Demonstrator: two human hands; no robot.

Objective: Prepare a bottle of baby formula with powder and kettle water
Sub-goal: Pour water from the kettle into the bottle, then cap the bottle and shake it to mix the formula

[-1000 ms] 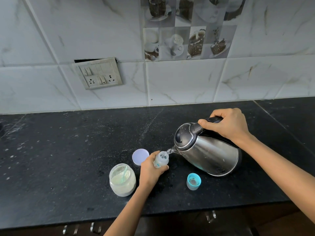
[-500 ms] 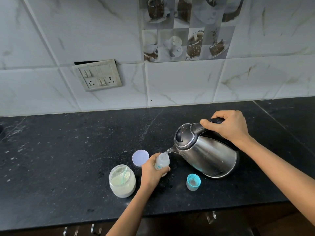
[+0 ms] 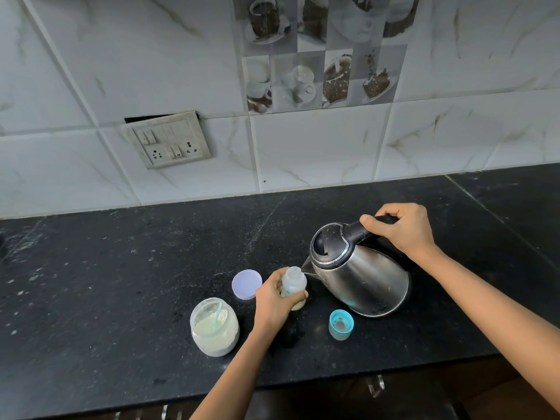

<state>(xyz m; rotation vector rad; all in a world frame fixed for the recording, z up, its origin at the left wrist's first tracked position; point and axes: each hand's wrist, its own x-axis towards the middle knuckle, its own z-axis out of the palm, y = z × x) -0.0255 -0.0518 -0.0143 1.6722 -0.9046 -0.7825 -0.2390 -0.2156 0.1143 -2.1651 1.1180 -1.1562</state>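
My left hand (image 3: 274, 300) grips a small clear baby bottle (image 3: 294, 281) standing on the black counter, with pale powder at its base. My right hand (image 3: 404, 230) holds the black handle of a steel kettle (image 3: 360, 271). The kettle is tilted left, its spout right at the bottle's open mouth. A glass jar of formula powder (image 3: 214, 327) with a scoop inside stands open to the left of my left hand. The jar's lilac lid (image 3: 246, 284) lies flat behind it. The bottle's teal cap (image 3: 341, 324) rests in front of the kettle.
The black stone counter (image 3: 121, 268) runs left to right, with its front edge close to me and cabinet handles below. A switch and socket plate (image 3: 168, 144) is on the tiled wall behind.
The kettle has tipped back a little toward upright while its spout stays at the bottle's mouth. My left hand and the bottle have barely moved.
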